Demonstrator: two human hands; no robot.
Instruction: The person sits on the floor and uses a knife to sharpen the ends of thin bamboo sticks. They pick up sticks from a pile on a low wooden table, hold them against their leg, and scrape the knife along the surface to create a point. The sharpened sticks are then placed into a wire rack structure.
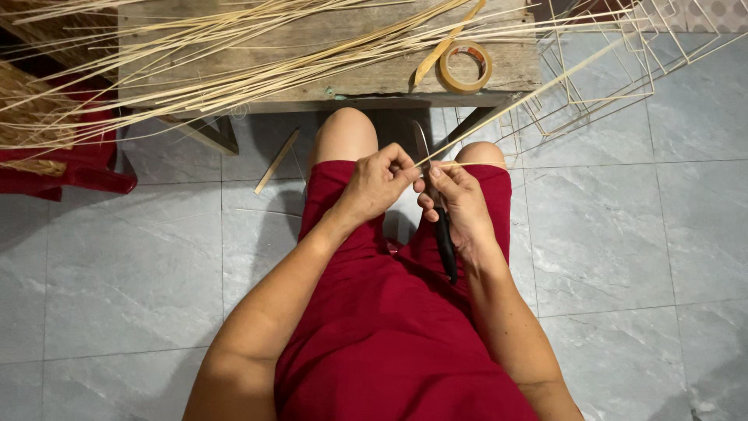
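Observation:
I sit in red clothes over a grey tiled floor. My right hand (458, 204) grips a knife (444, 242) with a black handle; its blade points up past my knees. My left hand (380, 181) pinches the near end of a long thin bamboo strip (530, 95) right at the blade. The strip runs up and to the right, toward the wire frames. Both hands meet above my lap, thumbs almost touching.
A low wooden bench (343, 78) stands ahead, covered with several loose bamboo strips (195, 70) and a roll of tape (465, 67). White wire frames (615, 70) lie at the upper right. A red seat (70, 171) sits at the left. A short stick (276, 161) lies on the floor.

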